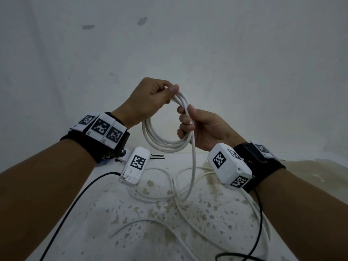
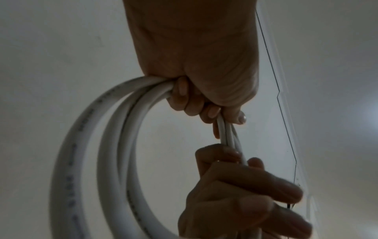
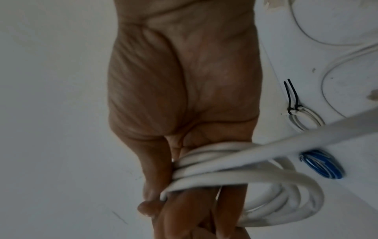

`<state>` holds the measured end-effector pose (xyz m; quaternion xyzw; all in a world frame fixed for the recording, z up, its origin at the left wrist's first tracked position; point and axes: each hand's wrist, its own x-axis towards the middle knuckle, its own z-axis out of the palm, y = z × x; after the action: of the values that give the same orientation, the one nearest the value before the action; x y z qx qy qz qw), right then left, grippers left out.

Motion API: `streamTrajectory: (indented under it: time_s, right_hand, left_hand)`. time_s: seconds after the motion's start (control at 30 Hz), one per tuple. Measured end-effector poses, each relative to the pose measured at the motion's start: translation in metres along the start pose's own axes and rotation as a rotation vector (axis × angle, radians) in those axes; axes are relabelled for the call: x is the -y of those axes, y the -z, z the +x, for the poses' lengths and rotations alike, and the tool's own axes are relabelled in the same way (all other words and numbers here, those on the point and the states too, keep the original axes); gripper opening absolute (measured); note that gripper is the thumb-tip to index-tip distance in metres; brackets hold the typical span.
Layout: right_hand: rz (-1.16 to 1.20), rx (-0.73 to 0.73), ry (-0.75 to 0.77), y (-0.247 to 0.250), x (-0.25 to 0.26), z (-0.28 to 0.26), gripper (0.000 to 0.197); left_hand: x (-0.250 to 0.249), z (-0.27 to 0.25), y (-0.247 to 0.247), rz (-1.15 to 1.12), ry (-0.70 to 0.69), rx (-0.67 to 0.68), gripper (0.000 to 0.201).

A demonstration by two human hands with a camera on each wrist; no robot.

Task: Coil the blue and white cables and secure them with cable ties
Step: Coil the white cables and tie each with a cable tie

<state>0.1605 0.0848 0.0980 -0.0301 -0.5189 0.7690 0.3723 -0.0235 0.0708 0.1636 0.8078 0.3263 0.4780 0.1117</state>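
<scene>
White Loops Held, Long Tail Loose

White cable [image 1: 165, 132] hung in a few round turns above the bench [image 1: 105, 219], held by both hands. The left hand [image 1: 148, 98] was curled tight round the top of the coil at about twelve o'clock; the right hand [image 1: 199, 127] was closed round the strands at about three o'clock, with the free run dropping from it to the bench.

The likeliest fault, as I judge it, was the turns springing apart if either hold loosened, since no tie bound them. That free run also lay looped over itself at six o'clock, and could knot or snag when drawn up.

Black cable ties [image 1: 157, 156] lay on the bench at about seven o'clock of the coil, partly hidden behind the left wrist camera [image 1: 134, 164]. The right wrist view showed a blue coil [image 3: 322, 164] lying on the bench and a small white coil [image 3: 304, 118] already tied in black. Thin black leads [image 1: 62, 219] crossed the bench beneath both forearms.
</scene>
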Motion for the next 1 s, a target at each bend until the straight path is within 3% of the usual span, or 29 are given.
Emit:
streamTrajectory:
  time_s: [0.07, 0.23, 0.57, 0.73, 0.8, 0.9, 1.0]
  right_hand:
    - [-0.018, -0.018, -0.021, -0.001, 0.003, 0.000, 0.019]
    - [0.002, -0.082, -0.100, -0.003, 0.004, 0.006, 0.045]
    - [-0.071, -0.207, -0.080, -0.010, 0.003, -0.001, 0.032]
    - [-0.251, -0.377, -0.010, -0.019, 0.003, 0.005, 0.047]
    - [-0.288, -0.397, 0.007, -0.022, 0.002, 0.006, 0.043]
    - [-0.324, -0.397, -0.049, -0.022, 0.003, 0.004, 0.034]
    - [-0.350, -0.466, -0.075, -0.024, 0.003, 0.005, 0.039]
  left_hand:
    - [0.002, 0.001, 0.001, 0.060, -0.006, -0.004, 0.027]
    - [0.004, 0.003, 0.000, 0.176, -0.044, -0.004, 0.032]
    - [0.002, 0.002, -0.008, 0.306, -0.030, -0.013, 0.034]
    - [0.004, 0.003, -0.013, 0.341, 0.053, -0.091, 0.038]
    - [0.003, 0.003, -0.015, 0.363, 0.068, -0.096, 0.041]
    - [0.005, 0.000, -0.016, 0.346, 0.076, -0.082, 0.039]
    - [0.008, -0.002, -0.020, 0.307, 0.111, -0.112, 0.040]
